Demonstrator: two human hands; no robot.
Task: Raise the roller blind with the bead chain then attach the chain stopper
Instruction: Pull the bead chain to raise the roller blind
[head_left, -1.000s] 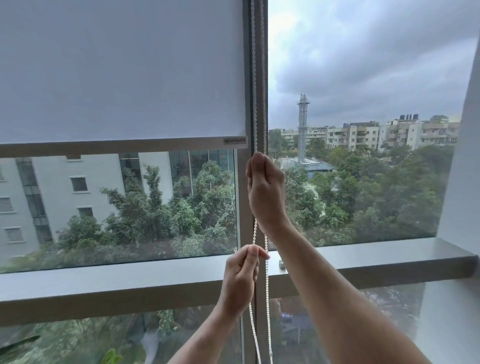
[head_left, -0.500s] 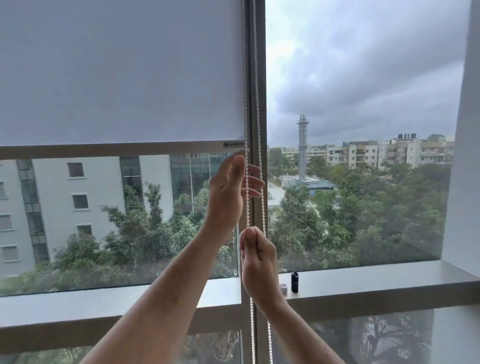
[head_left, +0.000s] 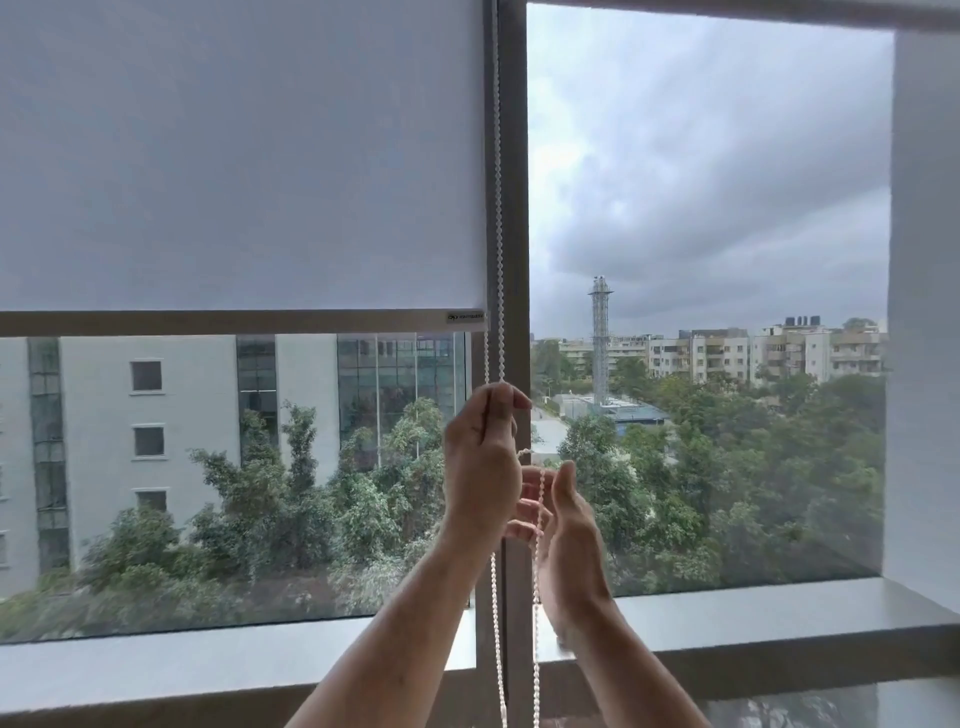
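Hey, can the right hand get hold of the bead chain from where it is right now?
Probably yes. The right hand is open just below the left hand, which grips the bead chain. One strand hangs right across the right hand's fingers, and nothing sits between them.

Half-raised white roller blind (head_left: 239, 156), white bead chain (head_left: 497, 208) alongside.

We see our two forearms bare from the lower edge of the view up to the wrists, with no sleeve showing on either. Our left hand (head_left: 480, 462) wears no glove, ring, watch or band that we can make out, and its knuckles and wrist show plainly. Our right hand (head_left: 563, 540) is likewise uncovered, with nothing worn at the wrist. Both arms look slim, narrowing toward the wrists. No other part of our body shows.
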